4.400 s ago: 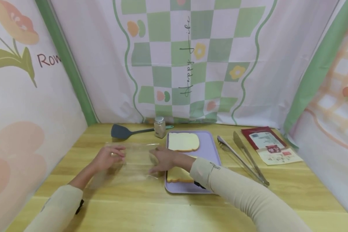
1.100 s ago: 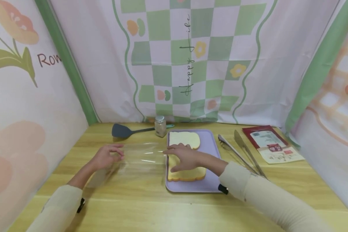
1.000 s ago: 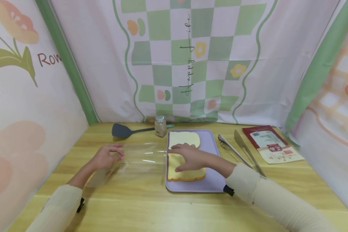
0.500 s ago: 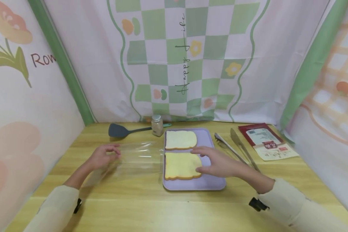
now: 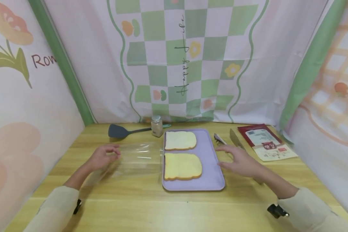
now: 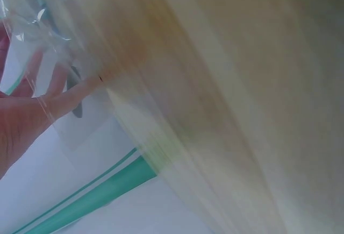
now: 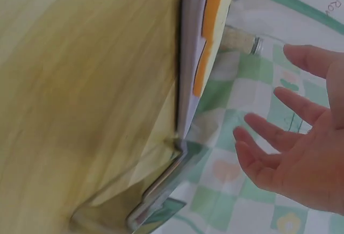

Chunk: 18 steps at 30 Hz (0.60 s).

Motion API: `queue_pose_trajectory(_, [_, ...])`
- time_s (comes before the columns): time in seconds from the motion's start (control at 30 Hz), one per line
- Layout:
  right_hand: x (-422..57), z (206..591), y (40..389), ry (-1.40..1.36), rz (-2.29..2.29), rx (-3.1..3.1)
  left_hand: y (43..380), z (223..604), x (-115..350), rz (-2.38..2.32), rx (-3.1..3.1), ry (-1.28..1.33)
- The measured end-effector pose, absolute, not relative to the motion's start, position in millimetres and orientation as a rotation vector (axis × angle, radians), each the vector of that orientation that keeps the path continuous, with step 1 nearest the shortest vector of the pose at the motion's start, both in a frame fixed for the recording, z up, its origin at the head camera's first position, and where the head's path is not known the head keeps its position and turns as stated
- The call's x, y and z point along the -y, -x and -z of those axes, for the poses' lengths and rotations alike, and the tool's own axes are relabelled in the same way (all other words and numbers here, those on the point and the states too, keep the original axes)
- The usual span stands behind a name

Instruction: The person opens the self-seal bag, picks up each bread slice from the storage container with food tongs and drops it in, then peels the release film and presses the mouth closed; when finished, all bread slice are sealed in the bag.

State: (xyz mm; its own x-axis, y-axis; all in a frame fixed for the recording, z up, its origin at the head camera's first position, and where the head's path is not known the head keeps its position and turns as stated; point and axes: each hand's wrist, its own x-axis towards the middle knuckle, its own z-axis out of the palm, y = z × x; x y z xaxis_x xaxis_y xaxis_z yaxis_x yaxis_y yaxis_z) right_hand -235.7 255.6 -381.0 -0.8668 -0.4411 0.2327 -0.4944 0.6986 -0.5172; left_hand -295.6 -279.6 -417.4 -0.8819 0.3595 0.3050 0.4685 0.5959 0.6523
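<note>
In the head view my left hand [image 5: 102, 157] is at the left part of a clear plastic film [image 5: 140, 159], its fingers bent loosely. The left wrist view shows the fingers [image 6: 72, 97] spread, with the film [image 6: 70, 121] overlapping them. My right hand [image 5: 240, 160] hovers over the right edge of a lilac tray [image 5: 210, 167], thumb and fingers apart, holding nothing. On the tray lie two bread slices, a paler one [image 5: 180, 140] at the back and a yellower one [image 5: 182, 166] in front. Behind my right hand, metal tongs [image 5: 219, 139] are partly hidden.
A dark spatula [image 5: 119, 131] and a small lidded glass jar [image 5: 157, 126] stand along the back of the wooden table [image 5: 150, 206]. At the right lies a red and cream packet [image 5: 268, 143]. Printed curtains enclose three sides.
My right hand has left the film's right end and moved rightward across the tray to its right edge, uncovering the front bread slice. The left hand has stayed about where it was.
</note>
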Motion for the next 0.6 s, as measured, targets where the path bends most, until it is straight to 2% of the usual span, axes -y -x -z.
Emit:
queue_pose_trajectory(0.3, [-280.2,386.5,241.9,-0.645,-0.616,2.843,298.2,422.0,282.5,1.134,2.708,0.678])
queue_pose_trajectory(0.6, [-293.8,393.9,248.5,-0.662,-0.366,2.856,297.1,420.3,281.1,1.140,2.700,0.690])
